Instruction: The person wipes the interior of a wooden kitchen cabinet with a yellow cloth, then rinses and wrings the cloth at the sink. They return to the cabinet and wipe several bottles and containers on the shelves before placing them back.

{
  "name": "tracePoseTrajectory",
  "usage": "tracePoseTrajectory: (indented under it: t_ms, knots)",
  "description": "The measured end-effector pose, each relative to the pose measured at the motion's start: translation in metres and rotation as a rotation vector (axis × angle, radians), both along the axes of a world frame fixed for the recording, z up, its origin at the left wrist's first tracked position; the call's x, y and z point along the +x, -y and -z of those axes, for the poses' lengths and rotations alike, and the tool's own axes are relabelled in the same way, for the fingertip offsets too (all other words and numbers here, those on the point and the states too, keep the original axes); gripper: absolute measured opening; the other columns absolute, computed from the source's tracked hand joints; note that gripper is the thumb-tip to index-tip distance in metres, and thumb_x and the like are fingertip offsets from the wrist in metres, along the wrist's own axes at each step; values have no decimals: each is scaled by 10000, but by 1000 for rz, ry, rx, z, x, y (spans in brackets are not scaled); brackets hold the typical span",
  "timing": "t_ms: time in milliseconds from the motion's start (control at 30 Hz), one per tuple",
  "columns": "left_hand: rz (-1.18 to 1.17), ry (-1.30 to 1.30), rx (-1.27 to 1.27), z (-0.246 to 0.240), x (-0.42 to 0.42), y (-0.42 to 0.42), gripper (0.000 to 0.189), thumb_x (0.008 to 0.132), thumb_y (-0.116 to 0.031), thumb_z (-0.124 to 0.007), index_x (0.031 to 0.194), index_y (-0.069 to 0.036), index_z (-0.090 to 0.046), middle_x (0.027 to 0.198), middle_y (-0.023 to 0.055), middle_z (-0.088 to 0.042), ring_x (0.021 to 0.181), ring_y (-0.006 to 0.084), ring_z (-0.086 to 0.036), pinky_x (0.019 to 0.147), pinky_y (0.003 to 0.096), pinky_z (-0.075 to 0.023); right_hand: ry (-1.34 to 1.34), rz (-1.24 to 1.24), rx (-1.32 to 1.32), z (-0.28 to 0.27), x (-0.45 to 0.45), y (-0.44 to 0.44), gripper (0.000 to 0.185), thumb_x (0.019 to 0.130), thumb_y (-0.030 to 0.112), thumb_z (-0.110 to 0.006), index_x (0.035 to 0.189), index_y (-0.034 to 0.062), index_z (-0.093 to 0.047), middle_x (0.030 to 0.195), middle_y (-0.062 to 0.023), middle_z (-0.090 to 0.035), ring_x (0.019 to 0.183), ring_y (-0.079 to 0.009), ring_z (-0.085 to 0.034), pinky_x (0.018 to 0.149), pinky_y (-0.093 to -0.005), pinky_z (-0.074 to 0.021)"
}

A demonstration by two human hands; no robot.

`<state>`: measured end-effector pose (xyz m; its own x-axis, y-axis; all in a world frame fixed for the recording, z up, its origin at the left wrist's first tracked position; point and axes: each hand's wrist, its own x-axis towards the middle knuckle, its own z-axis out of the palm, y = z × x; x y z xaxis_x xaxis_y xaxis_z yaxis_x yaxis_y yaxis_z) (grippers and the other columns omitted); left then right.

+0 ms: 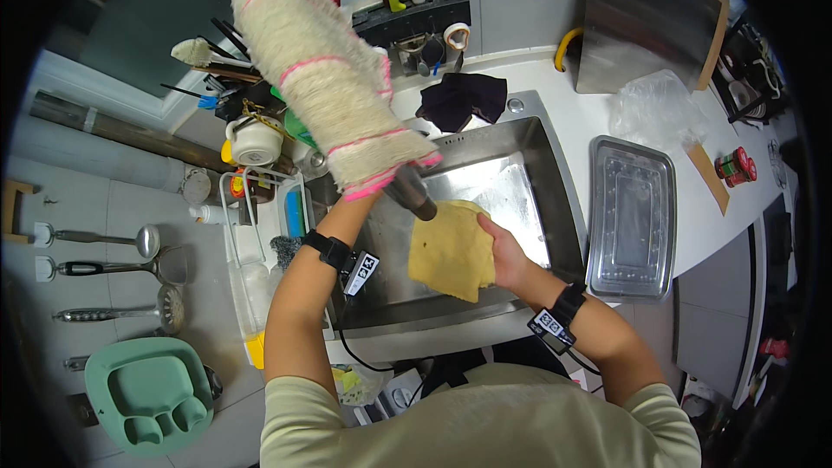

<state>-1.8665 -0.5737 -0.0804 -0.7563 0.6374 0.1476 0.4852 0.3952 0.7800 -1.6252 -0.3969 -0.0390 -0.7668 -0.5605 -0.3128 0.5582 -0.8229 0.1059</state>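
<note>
My right hand [510, 250] grips the right edge of a yellow cloth [452, 253], which hangs over the stainless-steel sink [559, 208]. A small dark spot marks the cloth. My left forearm reaches up from the left side, but its hand is out of view behind a cream fabric sleeve [325, 84] with pink seams. This sleeve covers most of the faucet; the dark metal spout [416, 192] sticks out of its lower end, just above the yellow cloth. A dark, crumpled cloth [463, 102] lies on the sink's back rim.
A clear plastic container [632, 218] stands right of the sink, below a crumpled plastic bag [660, 107]. Left are a wire rack [260, 172], a blue-green sponge [295, 213] and a white cup [255, 142]. A knife holder [416, 19] stands behind; ladles [148, 240] and a green divided plate [149, 396] are at far left.
</note>
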Motion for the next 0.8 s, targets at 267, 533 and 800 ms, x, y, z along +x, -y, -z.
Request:
tracePoseTrajectory:
  t_ms: [267,533,800]
  knots:
    - [221,336,294,-2,8,-5,307,897,-132,-462,1173,-6,-417,1109,156,-524,1015,239,-549,850,304,-460,31,148,15,-1,-25,28,491,932,399,-296,1274,60,-391,1254,-120,-474,1145,-289,-459,976,-432,-349]
    - [195,83,86,-39,22,-7,344,874,-148,-491,1188,-20,-430,1140,151,-512,1027,242,-528,867,315,-433,32,234,41,-7,-40,27,490,934,401,-275,1292,80,-367,1270,-118,-459,1163,-300,-439,989,-452,-325]
    - [137,-198,-65,-80,46,17,382,851,-164,-520,1202,-34,-443,1171,147,-500,1038,244,-508,883,326,-406,34,212,20,1,-37,32,493,934,404,-270,1290,76,-363,1267,-120,-460,1170,-297,-431,995,-449,-316]
